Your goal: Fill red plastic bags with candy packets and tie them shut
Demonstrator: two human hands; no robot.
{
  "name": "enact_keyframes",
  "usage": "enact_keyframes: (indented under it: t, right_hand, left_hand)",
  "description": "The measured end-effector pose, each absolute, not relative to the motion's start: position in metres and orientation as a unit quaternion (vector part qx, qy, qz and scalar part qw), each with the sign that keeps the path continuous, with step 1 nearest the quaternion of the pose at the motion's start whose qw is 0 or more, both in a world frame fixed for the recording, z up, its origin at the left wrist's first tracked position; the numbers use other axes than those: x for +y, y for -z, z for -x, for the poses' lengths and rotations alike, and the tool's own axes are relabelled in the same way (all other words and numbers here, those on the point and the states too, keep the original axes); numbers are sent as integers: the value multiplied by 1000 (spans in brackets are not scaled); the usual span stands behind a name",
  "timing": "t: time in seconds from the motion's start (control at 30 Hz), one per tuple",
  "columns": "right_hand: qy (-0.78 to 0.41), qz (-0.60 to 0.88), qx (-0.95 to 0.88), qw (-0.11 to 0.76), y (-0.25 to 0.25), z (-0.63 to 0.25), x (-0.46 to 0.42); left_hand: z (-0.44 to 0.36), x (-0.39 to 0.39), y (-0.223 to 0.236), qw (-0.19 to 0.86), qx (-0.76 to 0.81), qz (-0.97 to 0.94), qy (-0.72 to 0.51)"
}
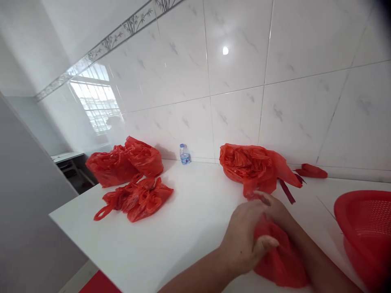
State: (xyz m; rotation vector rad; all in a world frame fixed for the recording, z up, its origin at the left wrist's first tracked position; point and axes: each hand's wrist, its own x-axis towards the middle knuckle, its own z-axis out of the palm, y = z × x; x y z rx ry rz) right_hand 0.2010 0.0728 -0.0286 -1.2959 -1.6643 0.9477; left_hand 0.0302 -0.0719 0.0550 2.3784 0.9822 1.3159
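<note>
Both my hands are closed on a red plastic bag [279, 260] on the white counter [183, 228]. My left hand [244, 240] wraps round the bag's near side with the thumb pressed on it. My right hand [275, 207] grips the top of the bag from behind, and its fingers are partly hidden by the left hand. Just beyond the hands lies a larger open red bag [253, 165] against the tiled wall.
Three more red bags [128, 175] sit bunched at the counter's far left. A small water bottle [184, 154] stands by the wall. A red perforated basin [366, 228] is at the right edge, a folded red bag [311, 171] behind it. The counter drops off at the left.
</note>
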Motion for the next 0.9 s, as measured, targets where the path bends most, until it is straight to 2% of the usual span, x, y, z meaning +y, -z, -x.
enact_keyframes:
  t: [0.1,0.2,0.27,0.33,0.43,0.53,0.63,0.7,0.8,0.87,0.9]
  right_hand:
    - [-415,481,-651,416,30,-205,74]
    - [-425,467,-649,425,27,-208,72]
    - [-417,477,-643,430,23,-208,70]
    - [-413,484,-636,437,20,-206,65]
    - [-420,492,-616,449,16,-202,60]
    - [-422,505,-596,460,16,-198,59]
    - [-405,514,-597,465,17,-195,60]
    - [-389,519,-599,469,17,-193,58]
    - [-363,535,-600,470,16,-188,54]
    - [-335,548,-613,460,16,-185,53]
    - [-317,555,-623,451,16,-183,53]
  left_hand:
    - [-21,-64,-51,154,425,-821,-349]
    - [-12,-59,-38,182,448,-840,-246]
    - [-1,-56,-34,209,455,-837,-223]
    - [17,-51,-38,228,478,-806,-267]
    - [55,-42,-63,229,520,-714,-410]
    - [102,-37,-99,134,575,-617,-520]
    - [153,-40,-128,-45,613,-531,-584]
    - [188,-45,-133,-163,657,-458,-577]
    - [235,-49,-114,-272,735,-395,-478]
    - [261,-49,-90,-258,785,-427,-367]
    - [270,-49,-78,-203,807,-461,-308]
